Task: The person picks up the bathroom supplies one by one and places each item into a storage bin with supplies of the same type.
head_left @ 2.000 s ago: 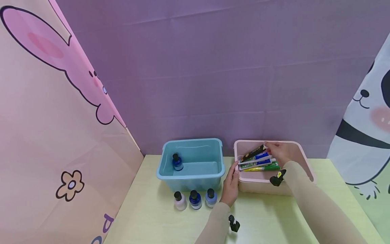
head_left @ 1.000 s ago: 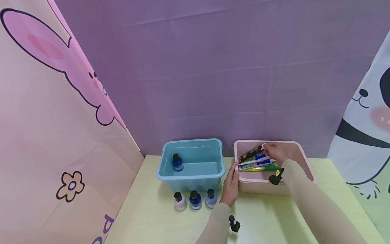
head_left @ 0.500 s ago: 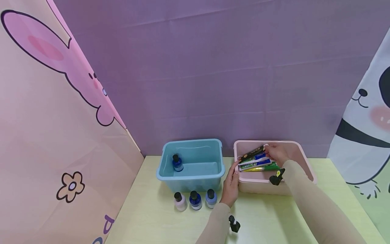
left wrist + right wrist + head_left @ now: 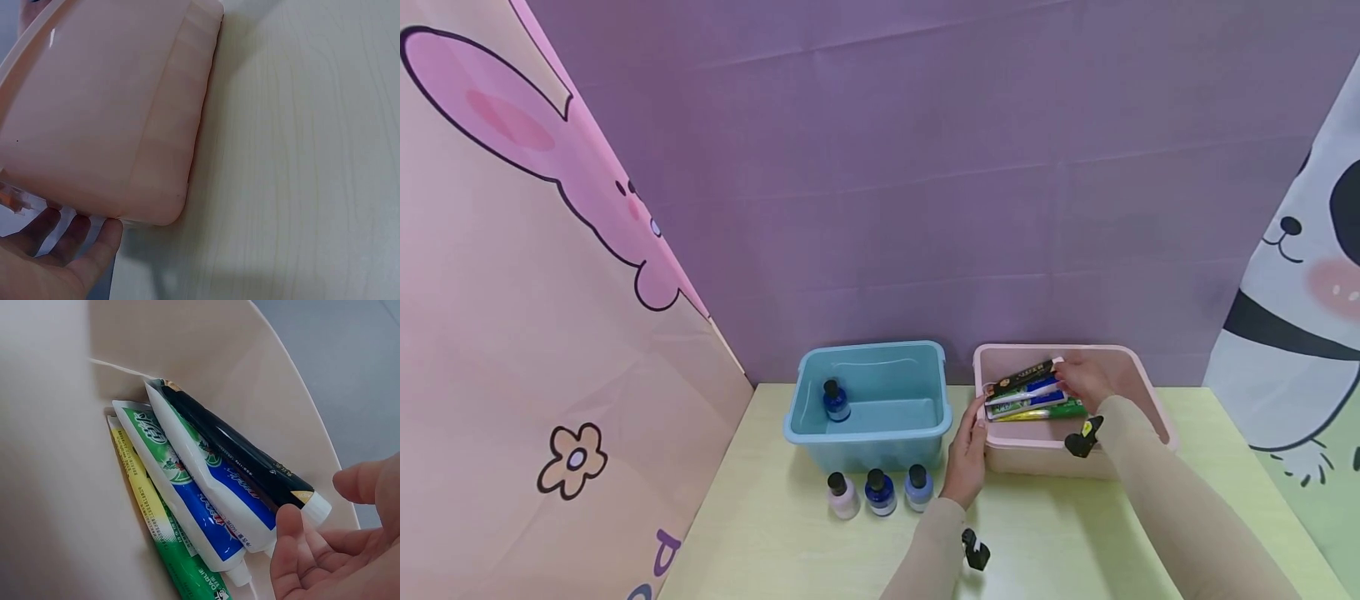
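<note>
On the pale wood-grain table (image 4: 745, 533), before a purple cloth (image 4: 880, 183), my left hand (image 4: 965, 462) touches the pink bin (image 4: 1048, 463), fingers extended; my right hand (image 4: 1086, 381) hangs parted beside the black tube (image 4: 231, 440).

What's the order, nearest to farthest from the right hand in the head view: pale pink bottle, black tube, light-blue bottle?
From the right hand:
1. Black tube: in the pink bin.
2. Light-blue bottle: right end of the bottle row.
3. Pale pink bottle: left end.

The pink bin (image 4: 1045, 462) is smooth plastic, the black tube (image 4: 231, 442) glossy, the tabletop (image 4: 300, 137) wood-grained.
</note>
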### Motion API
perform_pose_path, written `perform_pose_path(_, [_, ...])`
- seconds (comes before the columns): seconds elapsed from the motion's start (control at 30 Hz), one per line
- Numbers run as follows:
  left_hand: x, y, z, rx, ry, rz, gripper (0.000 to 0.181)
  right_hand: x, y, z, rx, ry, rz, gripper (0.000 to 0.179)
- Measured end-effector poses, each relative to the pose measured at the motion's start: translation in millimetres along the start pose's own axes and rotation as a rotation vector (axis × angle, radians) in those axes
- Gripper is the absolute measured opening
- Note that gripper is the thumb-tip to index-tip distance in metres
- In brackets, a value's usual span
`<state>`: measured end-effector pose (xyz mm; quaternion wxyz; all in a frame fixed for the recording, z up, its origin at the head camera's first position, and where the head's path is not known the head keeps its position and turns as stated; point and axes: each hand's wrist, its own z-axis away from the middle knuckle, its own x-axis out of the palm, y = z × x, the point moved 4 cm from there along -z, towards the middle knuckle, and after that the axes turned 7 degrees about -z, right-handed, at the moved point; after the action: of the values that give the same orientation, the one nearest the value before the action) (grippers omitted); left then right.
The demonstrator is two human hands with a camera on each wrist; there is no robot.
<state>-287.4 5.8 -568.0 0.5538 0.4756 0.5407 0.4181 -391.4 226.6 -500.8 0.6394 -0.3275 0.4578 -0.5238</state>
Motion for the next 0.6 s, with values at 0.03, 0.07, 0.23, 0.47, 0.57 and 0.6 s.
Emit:
perform_pose_path(0.03, [-0.1,0.2,0.0,0.000,0.001,-0.002,0.041,-1,1,-0.1,0.006,0.003,-0.002,0.055])
perform_pose_path(0.07, [-0.1,0.4,-0.1,0.002,0.003,-0.003,0.041,-1,2,-0.2,0.004,0.002,-0.005,0.056])
perform_pose_path(0.23, [-0.2,0.7,-0.1,0.000,-0.002,-0.007,0.044,-5,4,4.0,-0.013,0.017,-0.025,0.052])
perform_pose_path(0.47, [-0.3,2.5,-0.9,-0.009,-0.005,-0.002,0.041,-10,2,16.5,-0.092,0.037,-0.074,0.042])
perform_pose_path(0.57, [-0.7,2.9,0.0,-0.007,-0.004,0.000,0.042,-11,-3,27.2,-0.131,0.099,-0.059,0.038])
perform_pose_path(0.6, [-0.9,2.7,0.2,-0.006,-0.004,0.002,0.043,-12,-5,30.6,-0.144,0.127,-0.044,0.037])
